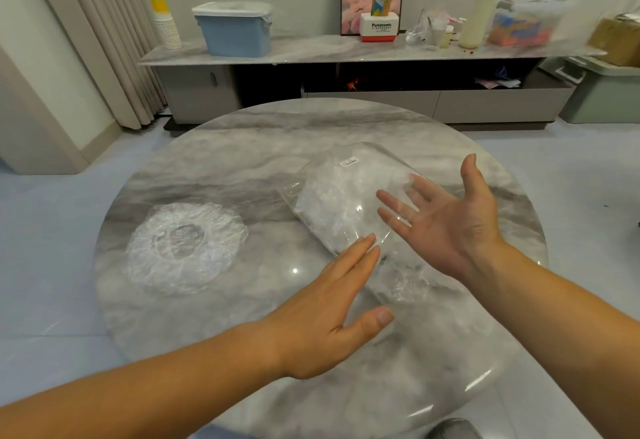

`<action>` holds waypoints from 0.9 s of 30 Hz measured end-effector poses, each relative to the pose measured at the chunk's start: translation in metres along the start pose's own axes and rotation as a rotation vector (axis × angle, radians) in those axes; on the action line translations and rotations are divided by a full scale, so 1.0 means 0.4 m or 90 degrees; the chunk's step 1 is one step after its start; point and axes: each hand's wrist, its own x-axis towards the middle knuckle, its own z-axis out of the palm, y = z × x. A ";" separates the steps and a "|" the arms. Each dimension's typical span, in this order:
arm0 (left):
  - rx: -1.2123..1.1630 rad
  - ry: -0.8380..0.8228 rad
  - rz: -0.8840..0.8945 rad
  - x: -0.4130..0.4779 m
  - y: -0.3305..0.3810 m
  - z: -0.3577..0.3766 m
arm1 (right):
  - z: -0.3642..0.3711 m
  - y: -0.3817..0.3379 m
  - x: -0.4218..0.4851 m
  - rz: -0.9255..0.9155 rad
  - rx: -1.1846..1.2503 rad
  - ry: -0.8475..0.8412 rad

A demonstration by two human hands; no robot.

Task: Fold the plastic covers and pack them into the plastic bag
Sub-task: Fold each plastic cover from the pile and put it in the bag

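Observation:
A clear plastic bag (pixel 343 196) stuffed with crinkled white covers lies slantwise in the middle of the round marble table (pixel 242 147). A loose, ruffled round plastic cover (pixel 187 244) lies spread flat on the table's left side. My left hand (pixel 332 310) hovers palm down with straight fingers, its fingertips at the bag's near edge. My right hand (pixel 446 220) is raised palm up with spread fingers over the bag's right end. Neither hand holds anything.
Behind the table runs a low marble-topped cabinet (pixel 311 52) with a blue bin (pixel 235 29), stacked paper cups (pixel 166 22), a Panasonic box (pixel 379 26) and assorted clutter. A curtain hangs at the left. A green bin (pixel 602 92) stands at the right.

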 end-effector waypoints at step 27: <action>-0.012 0.088 0.037 -0.010 -0.031 -0.016 | -0.002 0.022 -0.175 -0.131 -0.333 0.108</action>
